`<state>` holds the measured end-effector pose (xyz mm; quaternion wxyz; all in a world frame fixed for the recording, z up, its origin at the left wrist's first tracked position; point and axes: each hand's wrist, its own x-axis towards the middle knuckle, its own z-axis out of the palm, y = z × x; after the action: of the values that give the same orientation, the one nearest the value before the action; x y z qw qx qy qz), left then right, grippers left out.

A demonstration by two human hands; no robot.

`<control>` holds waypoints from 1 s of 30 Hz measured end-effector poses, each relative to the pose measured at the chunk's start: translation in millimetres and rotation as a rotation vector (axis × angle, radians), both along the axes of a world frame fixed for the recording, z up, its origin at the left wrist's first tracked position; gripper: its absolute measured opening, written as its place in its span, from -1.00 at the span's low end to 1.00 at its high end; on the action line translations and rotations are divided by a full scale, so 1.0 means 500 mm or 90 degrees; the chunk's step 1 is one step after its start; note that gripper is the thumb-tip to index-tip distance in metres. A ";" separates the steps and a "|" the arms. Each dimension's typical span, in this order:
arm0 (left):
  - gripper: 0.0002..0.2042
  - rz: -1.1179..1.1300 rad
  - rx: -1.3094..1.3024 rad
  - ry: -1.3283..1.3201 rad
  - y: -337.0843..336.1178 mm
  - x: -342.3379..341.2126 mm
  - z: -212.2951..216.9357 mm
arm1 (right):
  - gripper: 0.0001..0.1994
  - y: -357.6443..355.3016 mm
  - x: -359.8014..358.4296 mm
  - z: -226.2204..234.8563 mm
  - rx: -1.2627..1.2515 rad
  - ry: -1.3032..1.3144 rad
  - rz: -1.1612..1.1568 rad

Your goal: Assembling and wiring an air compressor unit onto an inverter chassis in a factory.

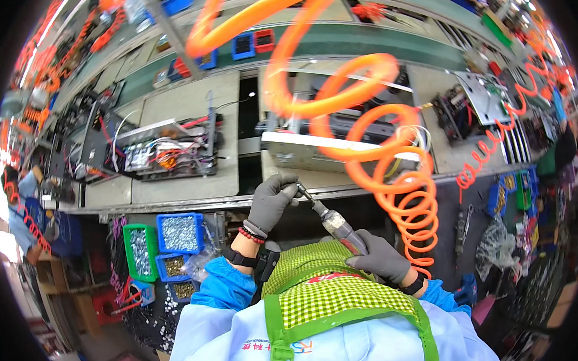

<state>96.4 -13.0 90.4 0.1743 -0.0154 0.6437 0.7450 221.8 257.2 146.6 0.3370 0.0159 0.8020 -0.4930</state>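
Observation:
In front of my waist, my right hand [382, 255], in a grey glove, is wrapped round the rear of an air screwdriver [336, 224]. The tool has a worn metal body and a dark handle, and it points up and left. My left hand [274, 202], also gloved in grey, pinches the end of its thin bit [306, 194]. Whether a screw sits there is too small to tell. Just beyond my hands, on the bench line, stands a metal chassis [303, 156] with a pale front edge and dark parts inside.
A coiled orange air hose [401, 185] hangs across the middle and right. Another open unit with wires [171, 156] lies on the left board; one with a circuit board [483, 98] stands right. Blue screw bins [180, 232] and a green bin [140, 251] are beside my left arm.

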 end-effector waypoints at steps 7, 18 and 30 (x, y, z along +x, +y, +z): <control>-0.72 -0.203 -0.268 0.305 0.146 -0.013 0.010 | -0.27 0.101 0.101 -0.057 -0.150 -0.038 -0.160; -0.67 -0.276 -0.297 0.497 0.228 -0.002 -0.012 | -0.34 0.110 0.143 0.018 -0.413 -0.168 -0.379; -0.63 -0.163 0.199 -0.296 0.227 -0.055 -0.045 | -0.44 0.035 0.127 -0.066 -0.373 0.010 -0.398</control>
<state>69.0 100.6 67.9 0.4094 -0.0773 0.4608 0.7836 285.5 274.9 113.5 0.1555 0.1583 0.5869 -0.7786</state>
